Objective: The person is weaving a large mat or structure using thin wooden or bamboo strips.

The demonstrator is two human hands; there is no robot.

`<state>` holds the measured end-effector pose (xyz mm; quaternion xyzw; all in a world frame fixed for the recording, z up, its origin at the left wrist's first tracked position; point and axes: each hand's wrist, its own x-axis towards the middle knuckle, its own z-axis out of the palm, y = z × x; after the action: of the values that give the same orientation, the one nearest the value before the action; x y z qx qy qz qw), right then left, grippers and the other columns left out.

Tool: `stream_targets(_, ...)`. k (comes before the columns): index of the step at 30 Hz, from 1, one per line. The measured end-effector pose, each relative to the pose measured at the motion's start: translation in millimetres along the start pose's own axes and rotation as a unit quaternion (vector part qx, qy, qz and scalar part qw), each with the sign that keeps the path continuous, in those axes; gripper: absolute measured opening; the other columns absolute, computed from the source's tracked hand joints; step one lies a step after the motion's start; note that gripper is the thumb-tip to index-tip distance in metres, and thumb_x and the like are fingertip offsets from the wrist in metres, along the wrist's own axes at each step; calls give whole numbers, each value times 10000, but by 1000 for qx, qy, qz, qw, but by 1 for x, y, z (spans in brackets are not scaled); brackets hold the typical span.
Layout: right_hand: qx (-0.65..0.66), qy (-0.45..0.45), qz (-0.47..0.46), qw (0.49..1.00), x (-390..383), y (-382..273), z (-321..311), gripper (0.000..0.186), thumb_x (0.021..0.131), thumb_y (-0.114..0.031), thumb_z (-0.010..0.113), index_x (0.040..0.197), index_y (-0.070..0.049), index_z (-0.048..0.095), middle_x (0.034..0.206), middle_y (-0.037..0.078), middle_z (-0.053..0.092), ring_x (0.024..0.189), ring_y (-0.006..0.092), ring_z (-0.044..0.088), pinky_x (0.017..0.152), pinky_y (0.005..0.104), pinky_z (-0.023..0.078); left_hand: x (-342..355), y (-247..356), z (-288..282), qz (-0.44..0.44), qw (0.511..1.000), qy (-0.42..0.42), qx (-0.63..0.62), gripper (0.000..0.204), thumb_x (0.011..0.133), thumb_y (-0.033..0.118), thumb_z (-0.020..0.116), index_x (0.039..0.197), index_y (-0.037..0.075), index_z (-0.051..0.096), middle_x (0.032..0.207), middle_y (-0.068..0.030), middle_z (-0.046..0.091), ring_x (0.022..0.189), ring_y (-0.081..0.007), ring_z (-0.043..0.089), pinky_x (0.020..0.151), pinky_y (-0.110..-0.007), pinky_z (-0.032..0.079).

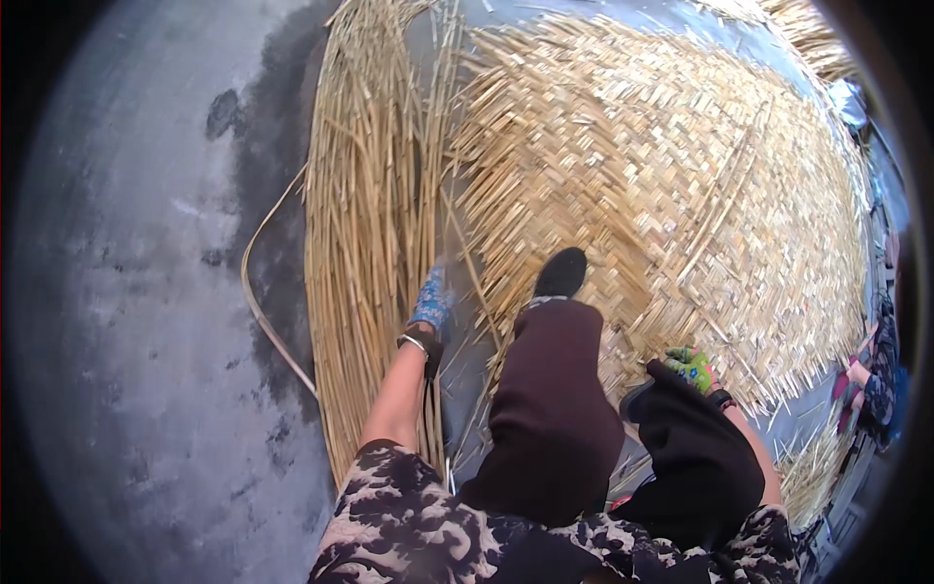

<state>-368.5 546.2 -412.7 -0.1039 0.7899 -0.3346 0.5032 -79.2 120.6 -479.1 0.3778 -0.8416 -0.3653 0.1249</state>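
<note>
Okay, starting with the left hand [433, 300]: blue patterned glove, motion-blurred, right at the inner edge of the long reed bundle [365, 224]. Can't tell whether open, closed or pinching a reed. As for the right hand [691, 370], green flowery glove, down at the near edge of the woven mat [642, 165], seemingly curled, but can't confirm any grip. To place that mat: spread out beyond the right fingers and off to the right of the left ones.

Looks like a reed-picking moment, so probably best to slide one free lengthwise with the left fingers instead of yanking sideways and tangling the rest. Keep the right fingers pressing close to the working edge, and let the dark shoe [561, 273], ahead and between both hands, help pin the weave.

On materials: dry, straw-gold stuff throughout. Long, thin and nearly parallel beside the left fingers; flat, glossy and zigzagged in the mat, with a ragged fringe just right of them. Also worth noting: loose strips [725, 200] lying straight on the weave past the right fingers, plus one bowed stray [255, 282] on smooth grey concrete [146, 292], well left of the left fingers.
</note>
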Motion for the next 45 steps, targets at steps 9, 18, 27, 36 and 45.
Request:
stream_targets(9,-83,5,-23,996,7,-33,-19,326,774,-214,551,1012,9,559,925,98,606,837,156,557,730,273,439,48,22,-10,-86,821,-117,553,236,774,205,499,955,76,579,937,-145,575,851,-265,567,682,-319,471)
stream_targets(18,64,-202,-350,912,30,-191,58,646,751,-347,570,1266,-56,310,1118,124,487,967,193,506,799,304,426,83,320,-17,76,950,-127,-275,234,763,175,592,938,20,590,834,-134,597,702,-205,601,642,-250,478)
stream_targets(27,313,191,-453,813,48,-129,-114,242,853,-163,463,1037,-18,522,932,58,570,780,111,544,717,232,460,78,350,71,-7,812,-567,-134,446,740,190,640,1126,25,488,839,-1,561,764,-83,514,664,-215,419)
stream_targets(36,579,280,10,766,6,134,-204,224,820,-222,510,868,-9,558,664,47,544,497,115,490,437,198,390,130,311,145,178,884,-419,102,168,764,189,592,860,58,634,654,-62,603,592,-153,560,562,-267,442)
stream_targets(45,-152,176,-380,895,113,33,-148,152,793,-141,517,868,-15,560,896,95,589,769,174,560,639,275,453,166,338,190,490,805,-137,306,211,662,72,536,819,191,614,790,-30,588,784,-213,545,733,-355,382)
